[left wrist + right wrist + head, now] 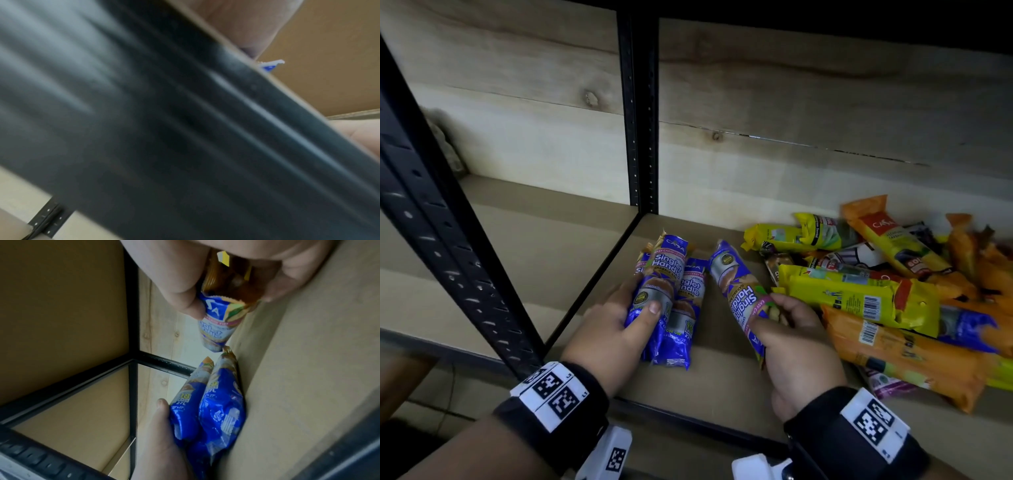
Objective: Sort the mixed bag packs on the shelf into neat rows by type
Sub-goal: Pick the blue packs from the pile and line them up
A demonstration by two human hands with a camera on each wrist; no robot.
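Observation:
Several blue "Singlet Handle" bag packs [681, 308] lie side by side on the brown shelf board [722, 387]. My left hand [630, 315] grips the leftmost top blue pack [661, 284], thumb across its front. My right hand [780, 329] pinches the near end of another blue pack [739, 291], which slants away to the right of the group. In the right wrist view that blue pack [218, 324] sits between thumb and fingers, above the grouped blue packs [213, 404]. The left wrist view is mostly a blurred dark shelf rail [164, 129].
A loose heap of yellow packs [852, 294], orange packs [907, 363] and others fills the right of the shelf. A black upright post [638, 113] stands at the back and a black front post [441, 226] at left. Pale wood boards form the rear wall.

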